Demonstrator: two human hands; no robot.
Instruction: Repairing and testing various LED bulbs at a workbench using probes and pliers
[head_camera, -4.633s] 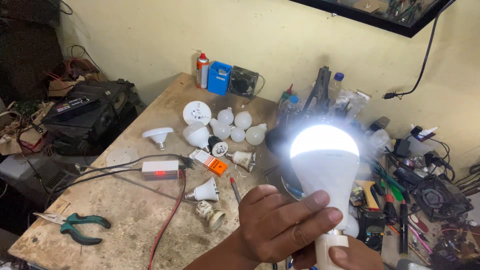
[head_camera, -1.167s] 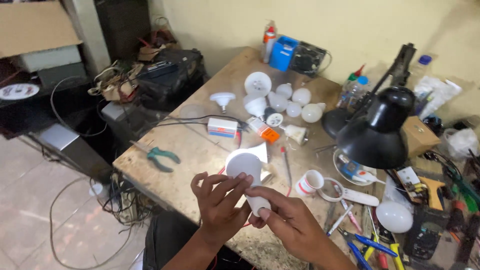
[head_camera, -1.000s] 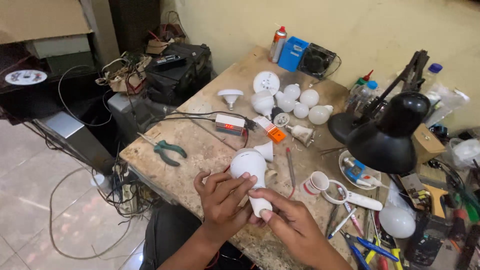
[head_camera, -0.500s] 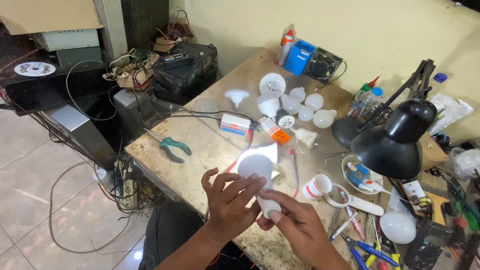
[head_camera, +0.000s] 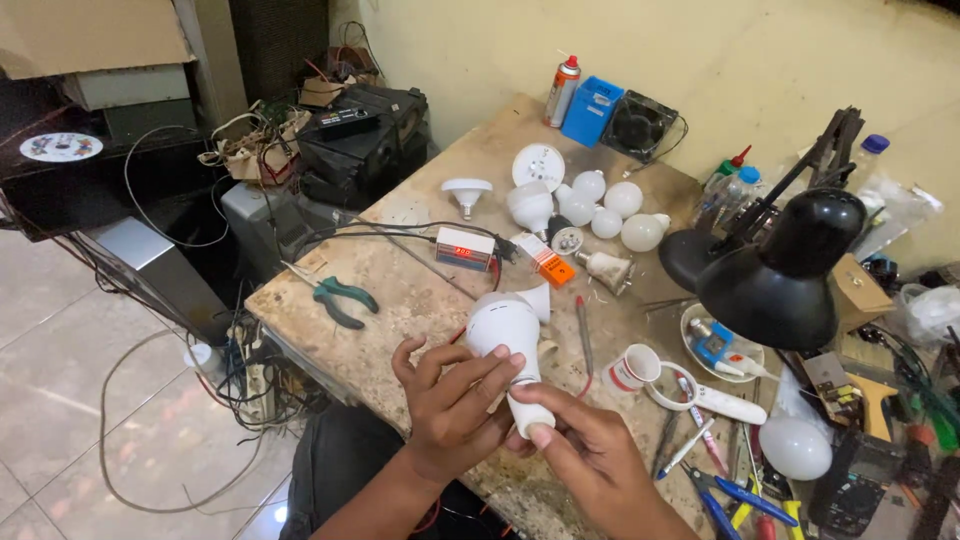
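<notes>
**Bulb dark and held low over the bench edge**

The left hand (head_camera: 455, 405) wraps its fingers around the dome of the white plastic LED bulb (head_camera: 505, 335), and the right hand (head_camera: 590, 465) pinches the bulb's narrow base from below, thumb over its end. The bulb sits between both hands above the near edge of the worn stone-topped workbench (head_camera: 400, 300). A few seconds ago it glowed brightly, raised close to the camera; now it is unlit and lowered, its dome pointing away from the person. In the last second the grip has barely shifted, so the handling looks settled on the bulb's base.

Just beyond lie a white cone-shaped bulb housing (head_camera: 535, 298), green-handled pliers (head_camera: 340, 297) to the left, a cluster of white bulb domes (head_camera: 600, 205) further back, and a black desk lamp (head_camera: 775, 280) at right.
</notes>
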